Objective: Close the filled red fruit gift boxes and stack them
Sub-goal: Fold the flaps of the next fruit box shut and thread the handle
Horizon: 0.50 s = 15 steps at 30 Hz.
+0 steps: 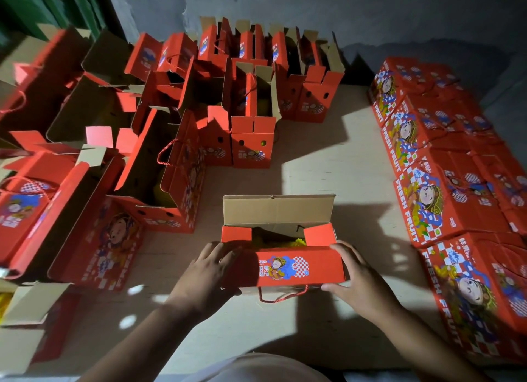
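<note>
L hand (pixel 212 263) is gripping the near-left end of the box (pixel 281 256), fingers curled over the top edge of the front flap (pixel 296 267), thumb low on the outer face. R hand (pixel 358 276) is doing the mirror job at the near-right end: fingers wrapping the flap's corner, thumb stretching under its lower edge. Both are holding the same flap; neither is carrying anything else.

The box is sitting on the pale floor (pixel 328 153) directly ahead of the person, long axis running left-right, so each hand is taking the end on its own side. Hands approx. equally near; no reach advantage either way. The front flap is tilting out toward the person, rope handle (pixel 285 294) hanging below it. Two short red end tabs (pixel 318 234) are lying inward over yellow contents. The rear flap (pixel 278 210), bare cardboard, is standing up on the far side, away from both hands.

Judgement: front flap needs swinging up and away, over the tabs, then rear flap coming toward the person to meet it.

Closed boxes (pixel 445 199) are lying in a row to the right, nearer the R hand. Open boxes (pixel 251 130) are crowding left and rear.
</note>
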Motion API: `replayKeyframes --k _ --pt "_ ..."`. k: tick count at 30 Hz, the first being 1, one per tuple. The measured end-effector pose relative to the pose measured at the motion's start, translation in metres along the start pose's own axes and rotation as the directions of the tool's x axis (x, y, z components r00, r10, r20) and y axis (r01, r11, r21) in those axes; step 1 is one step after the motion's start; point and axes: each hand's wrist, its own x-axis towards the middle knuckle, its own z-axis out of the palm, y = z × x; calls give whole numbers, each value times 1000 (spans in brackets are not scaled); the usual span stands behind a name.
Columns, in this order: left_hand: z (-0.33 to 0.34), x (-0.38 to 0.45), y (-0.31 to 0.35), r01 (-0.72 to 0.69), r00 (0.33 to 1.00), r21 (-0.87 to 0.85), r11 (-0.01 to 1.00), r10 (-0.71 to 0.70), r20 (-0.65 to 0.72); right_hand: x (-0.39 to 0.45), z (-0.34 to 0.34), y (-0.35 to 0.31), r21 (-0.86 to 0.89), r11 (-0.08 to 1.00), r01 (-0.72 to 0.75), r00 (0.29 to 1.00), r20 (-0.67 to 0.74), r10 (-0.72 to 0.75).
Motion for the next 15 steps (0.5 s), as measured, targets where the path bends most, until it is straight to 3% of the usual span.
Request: replayKeyframes --k 15 --pt "10 -11 4 17 997 17 1000 -15 -80 0 0 1 -35 999 -3 1000 13 4"
